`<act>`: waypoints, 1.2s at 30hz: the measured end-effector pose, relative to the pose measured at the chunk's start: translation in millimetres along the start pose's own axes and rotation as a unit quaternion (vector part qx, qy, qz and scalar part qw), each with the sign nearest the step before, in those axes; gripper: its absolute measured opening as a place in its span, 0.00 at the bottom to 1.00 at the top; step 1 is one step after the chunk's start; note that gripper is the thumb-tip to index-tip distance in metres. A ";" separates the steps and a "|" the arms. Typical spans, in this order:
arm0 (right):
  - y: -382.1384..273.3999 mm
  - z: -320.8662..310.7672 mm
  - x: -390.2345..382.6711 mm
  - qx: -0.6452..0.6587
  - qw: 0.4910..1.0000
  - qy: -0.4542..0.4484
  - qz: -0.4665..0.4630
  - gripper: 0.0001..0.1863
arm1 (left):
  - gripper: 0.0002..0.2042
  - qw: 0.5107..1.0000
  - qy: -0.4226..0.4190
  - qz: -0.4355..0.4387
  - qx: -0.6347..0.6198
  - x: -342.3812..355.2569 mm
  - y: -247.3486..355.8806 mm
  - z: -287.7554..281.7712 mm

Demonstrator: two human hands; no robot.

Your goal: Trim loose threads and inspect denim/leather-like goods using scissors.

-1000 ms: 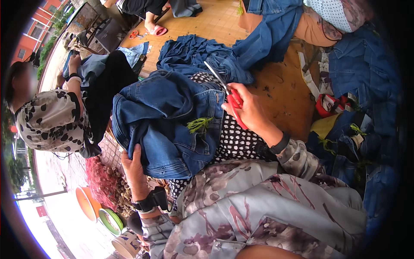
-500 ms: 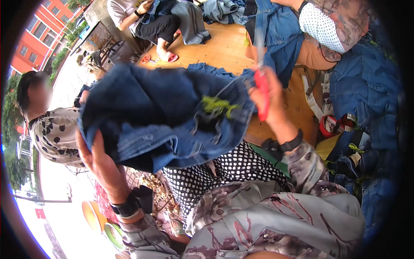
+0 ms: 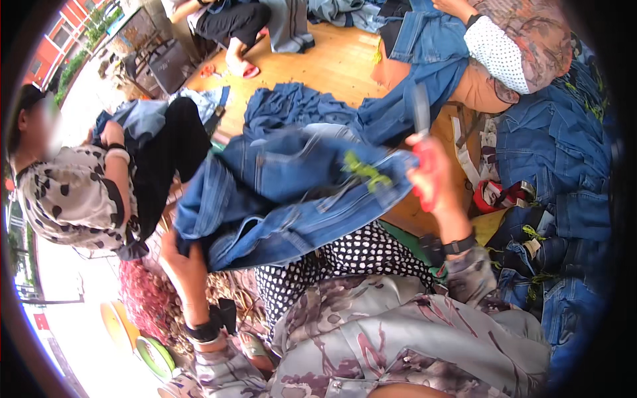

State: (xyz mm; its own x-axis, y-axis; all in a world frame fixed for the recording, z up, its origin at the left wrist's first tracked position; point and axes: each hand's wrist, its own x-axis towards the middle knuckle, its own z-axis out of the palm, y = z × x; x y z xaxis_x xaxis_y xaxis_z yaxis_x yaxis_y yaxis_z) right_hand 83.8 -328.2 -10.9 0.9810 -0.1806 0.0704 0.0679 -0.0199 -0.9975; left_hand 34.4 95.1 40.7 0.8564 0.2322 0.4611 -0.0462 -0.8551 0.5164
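A blue denim garment (image 3: 272, 169) stretches between my hands above my lap, its seams showing. My left hand (image 3: 184, 268) is closed on its lower left end, the thumb in front of the cloth. At the right end, my right hand (image 3: 448, 192) grips red-handled scissors (image 3: 426, 174), their blurred blades pointing up. The same hand appears to pinch the garment's edge, though blur hides the exact finger hold. A tuft of yellow-green thread (image 3: 365, 172) lies on the denim near that hand.
A wooden board (image 3: 335, 56) with piled denim (image 3: 298, 109) lies ahead. On the right are more denim pieces (image 3: 554, 146) and a red roll-like item (image 3: 494, 198). People sit at left (image 3: 70, 189), far left and upper right. A green basin (image 3: 154, 358) stands lower left.
The garment has moved right and slightly down, and hangs more stretched out. Both hands have shifted right with it, the scissors staying in my right hand. The view has turned a little.
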 end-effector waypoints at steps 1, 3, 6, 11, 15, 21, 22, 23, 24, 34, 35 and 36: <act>13.4 16.8 -8.4 -0.012 0.998 -0.043 0.041 0.28 | 0.13 0.998 -0.022 -0.037 0.050 -28.8 -34.2 6.4; 33.5 37.8 -14.4 -0.026 0.991 -0.094 0.093 0.27 | 0.19 0.994 -0.053 -0.059 0.080 -87.7 -83.1 21.5; 44.8 41.6 -15.2 0.034 0.989 -0.071 0.128 0.26 | 0.23 0.982 -0.134 -0.122 0.051 -124.0 -92.7 25.5; 3.3 53.5 -12.4 -0.012 0.994 -0.074 0.074 0.26 | 0.24 0.980 -0.128 -0.121 0.098 -93.7 -30.5 -7.8; -5.4 57.6 -19.5 -0.034 0.997 -0.064 0.038 0.26 | 0.27 0.997 -0.079 -0.007 0.022 -60.7 24.8 -16.7; 8.8 67.0 -16.6 -0.047 0.997 -0.057 0.020 0.27 | 0.25 0.983 -0.179 0.051 0.011 -16.8 -8.4 63.2; 16.9 70.2 -13.5 -0.067 0.996 -0.065 -0.005 0.28 | 0.20 0.975 -0.205 -0.009 -0.079 -11.0 -29.0 78.0; 24.8 73.5 -10.7 -0.087 0.993 -0.071 -0.030 0.28 | 0.19 0.970 -0.206 -0.047 -0.117 -6.4 -44.5 90.8; 29.7 81.4 -8.3 -0.090 0.994 -0.061 -0.027 0.28 | 0.18 0.963 -0.206 -0.084 -0.154 -2.3 -53.8 100.9; 33.3 75.7 2.9 -0.160 0.986 -0.015 -0.035 0.27 | 0.17 0.970 -0.207 -0.080 -0.099 -0.9 -63.7 116.6; 23.7 75.5 3.6 -0.155 0.986 -0.024 -0.062 0.28 | 0.17 0.970 -0.207 -0.083 -0.101 -0.8 -59.1 115.0; 12.6 78.5 5.1 -0.149 0.984 -0.036 -0.087 0.29 | 0.17 0.970 -0.208 -0.089 -0.090 0.0 -53.2 111.4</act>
State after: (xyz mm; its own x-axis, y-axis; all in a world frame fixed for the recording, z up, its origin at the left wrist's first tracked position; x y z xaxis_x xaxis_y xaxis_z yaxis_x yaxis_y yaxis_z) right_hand 103.9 -252.2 -23.7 0.9703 -0.0784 0.2286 0.1905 -0.3338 -0.9232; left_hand 94.2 88.9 -67.2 0.9907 0.1291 0.0423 0.0635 -0.7155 0.6957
